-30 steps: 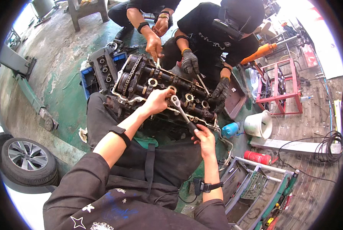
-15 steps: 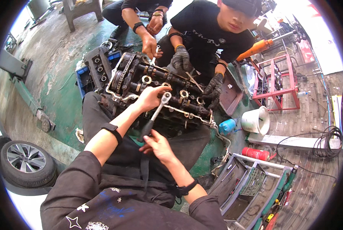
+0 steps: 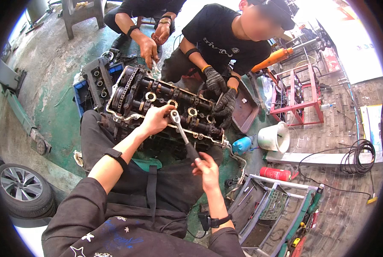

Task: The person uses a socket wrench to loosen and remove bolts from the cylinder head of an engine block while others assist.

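A car engine (image 3: 140, 94) with exposed camshafts and timing chain lies in front of me. My left hand (image 3: 157, 118) has its fingers curled at the head of a ratchet wrench (image 3: 181, 130) over the engine; what they pinch is hidden. My right hand (image 3: 206, 169) grips the black end of the ratchet's handle. Across the engine, a co-worker's gloved hands (image 3: 217, 88) are at its right end on a slender metal tool. Another co-worker's bare hand (image 3: 148, 51) holds a metal tool by the engine's far left corner.
A blue crate (image 3: 79, 97) with a valve cover (image 3: 93, 79) stands left. A wheel (image 3: 24, 184) lies lower left. To the right are a red frame (image 3: 315, 98), white bucket (image 3: 273, 138), blue container (image 3: 241, 145), red extinguisher (image 3: 277, 173), cable coil (image 3: 356, 156) and tool cart (image 3: 273, 205).
My view has shifted. The ratchet handle and my right hand first swung left, then back right. The co-worker in black raised and turned their head; their gloved hands moved closer together.
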A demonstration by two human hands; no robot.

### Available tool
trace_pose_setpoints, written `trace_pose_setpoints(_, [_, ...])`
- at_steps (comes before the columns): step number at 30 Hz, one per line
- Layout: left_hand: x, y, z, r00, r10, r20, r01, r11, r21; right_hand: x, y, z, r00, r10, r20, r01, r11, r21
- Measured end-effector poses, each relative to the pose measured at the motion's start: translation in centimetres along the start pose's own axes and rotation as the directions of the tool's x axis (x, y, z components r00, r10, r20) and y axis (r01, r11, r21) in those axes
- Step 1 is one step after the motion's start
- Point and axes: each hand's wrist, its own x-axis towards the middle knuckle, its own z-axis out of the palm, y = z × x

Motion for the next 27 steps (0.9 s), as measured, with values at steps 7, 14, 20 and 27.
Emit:
trace_pose_setpoints(7, [0.0,0.5,-0.5,0.999,0.031,-0.020,-0.031,1.000,0.000,0.7,0.6,0.2,0.993,0.033,0.112,-0.033,0.999,-0.001])
trace_pose_setpoints(14, [0.3,0.6,-0.6,0.992,0.128,0.021,-0.129,0.980,0.150,0.2,2.0,10.7,0.844,0.118,0.523,-0.127,0.992,-0.018])
trace_pose_setpoints(20, [0.5,0.6,-1.5,0.993,0.083,0.084,-0.077,0.995,-0.070,0.6,1.7,14.7,0.841,0.142,0.522,-0.197,0.979,0.051])
trace_pose_setpoints(27, [0.2,1.0,-0.5,0.997,0.073,0.013,-0.073,0.997,-0.035,0.0,1.2,10.1,0.855,0.125,0.503,-0.119,0.992,-0.044])
